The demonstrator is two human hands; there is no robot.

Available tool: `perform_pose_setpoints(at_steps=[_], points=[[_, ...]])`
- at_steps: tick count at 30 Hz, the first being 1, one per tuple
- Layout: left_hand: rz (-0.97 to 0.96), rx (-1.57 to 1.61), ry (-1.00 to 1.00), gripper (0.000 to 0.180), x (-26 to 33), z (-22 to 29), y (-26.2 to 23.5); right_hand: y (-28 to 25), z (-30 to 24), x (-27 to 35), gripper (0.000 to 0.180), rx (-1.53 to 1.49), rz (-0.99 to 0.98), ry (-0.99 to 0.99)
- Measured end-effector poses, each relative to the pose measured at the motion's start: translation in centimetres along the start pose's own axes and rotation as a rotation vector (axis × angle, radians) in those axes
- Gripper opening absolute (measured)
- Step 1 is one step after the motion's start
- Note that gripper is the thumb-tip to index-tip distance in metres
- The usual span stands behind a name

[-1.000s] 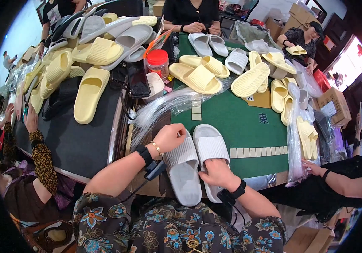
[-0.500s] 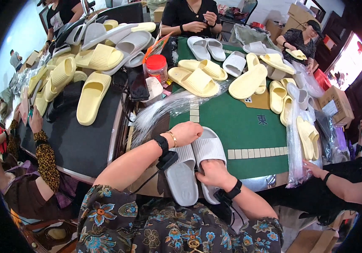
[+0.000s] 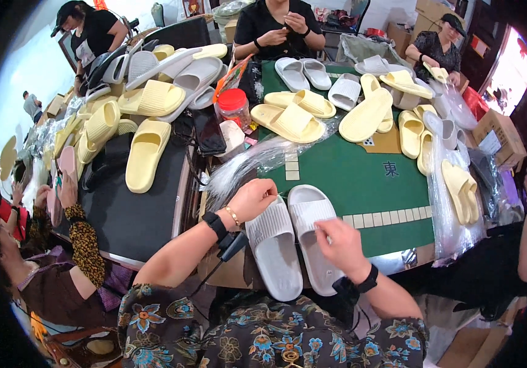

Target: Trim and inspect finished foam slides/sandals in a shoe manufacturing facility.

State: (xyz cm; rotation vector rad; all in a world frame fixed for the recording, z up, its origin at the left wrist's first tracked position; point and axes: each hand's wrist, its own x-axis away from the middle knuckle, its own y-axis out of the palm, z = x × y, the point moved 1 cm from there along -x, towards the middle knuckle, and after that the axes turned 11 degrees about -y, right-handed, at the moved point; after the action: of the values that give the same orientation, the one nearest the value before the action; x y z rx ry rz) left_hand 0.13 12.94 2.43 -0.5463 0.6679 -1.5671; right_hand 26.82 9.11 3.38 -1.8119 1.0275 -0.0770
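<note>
at the near edge of the green table, a pair of grey slippers lies side by side, toes toward the table's far side. the person's left hand is curled narrow at the toe end of the left one, and the right hand, fingers bunched, is over the other by its strap; whether either pinches anything cannot be told. several yellow slippers lie on the table's far half.
</note>
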Motion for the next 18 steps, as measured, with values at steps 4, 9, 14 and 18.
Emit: perform_pose_setpoints(at_steps=[4,9,14,18], points=[[0.05,0.032,0.023,0.01,0.4,0.5,0.2,0.6,1.6,-4.9,0.02,-0.074,0.202,-0.104],[0.068,0.087,-0.019,0.009,0.9,0.1,0.7,4.3,2.6,-9.2,0.023,-0.279,-0.025,-0.1],[0.099,0.186,-0.11,0.011,1.0,-0.5,0.6,6.6,3.0,-10.3,0.019,-0.321,-0.024,-0.002],[0.14,0.434,-0.216,0.012,0.4,-2.7,0.9,7.9,4.1,-9.5,0.014,-0.564,0.085,0.199]])
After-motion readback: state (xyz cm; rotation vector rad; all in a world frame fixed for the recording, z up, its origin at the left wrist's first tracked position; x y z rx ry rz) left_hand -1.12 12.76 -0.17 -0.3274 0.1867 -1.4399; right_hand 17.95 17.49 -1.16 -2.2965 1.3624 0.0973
